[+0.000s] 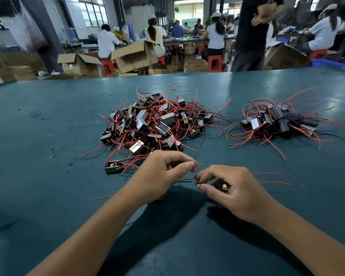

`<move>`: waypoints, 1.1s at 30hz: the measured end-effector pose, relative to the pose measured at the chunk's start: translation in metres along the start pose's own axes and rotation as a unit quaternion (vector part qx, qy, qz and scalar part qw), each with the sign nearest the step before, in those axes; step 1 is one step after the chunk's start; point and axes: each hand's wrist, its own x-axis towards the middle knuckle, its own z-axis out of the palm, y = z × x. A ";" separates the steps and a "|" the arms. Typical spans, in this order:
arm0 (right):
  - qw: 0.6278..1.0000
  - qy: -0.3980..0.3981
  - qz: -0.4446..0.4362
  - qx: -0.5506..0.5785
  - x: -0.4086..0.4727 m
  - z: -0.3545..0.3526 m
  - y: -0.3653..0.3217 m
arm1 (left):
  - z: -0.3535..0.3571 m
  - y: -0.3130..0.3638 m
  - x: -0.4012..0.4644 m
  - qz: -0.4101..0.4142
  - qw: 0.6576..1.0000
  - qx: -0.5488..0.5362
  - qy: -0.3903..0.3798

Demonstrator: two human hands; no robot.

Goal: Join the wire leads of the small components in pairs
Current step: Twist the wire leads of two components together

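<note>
Risk: thin leads are likely slipping apart if either pinch is loosening. Left hand (157, 176) is pinching a red lead (197, 167); right hand (233, 188) is pinching a black lead (184, 182), curling over one component (223, 186), near the worktop's (48, 126) front edge. Large pile (153, 122) is lying centrally, smaller pile (279, 120) toward the right edge.

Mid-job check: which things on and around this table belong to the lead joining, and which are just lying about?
In the job:
left hand pinching a red lead
right hand pinching a black lead, component under it
big component pile
smaller pile
lone component

Lying about:
cardboard boxes
red stools
blue bin
</note>
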 end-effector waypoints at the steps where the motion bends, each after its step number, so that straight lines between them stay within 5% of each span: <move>1: 1.000 0.000 0.008 0.004 0.000 0.000 0.001 | -0.001 -0.001 0.000 0.008 1.000 0.014 0.010; 22: 0.997 0.057 0.049 -0.015 0.002 -0.001 -0.002 | -0.006 0.001 0.001 0.043 0.986 0.154 0.043; 26: 0.996 0.060 0.057 -0.020 0.002 -0.003 -0.002 | -0.010 0.006 -0.001 0.104 0.986 0.132 0.020; 33: 0.997 0.049 0.051 -0.026 0.002 -0.003 0.001 | -0.001 0.009 -0.001 0.174 0.953 0.247 0.012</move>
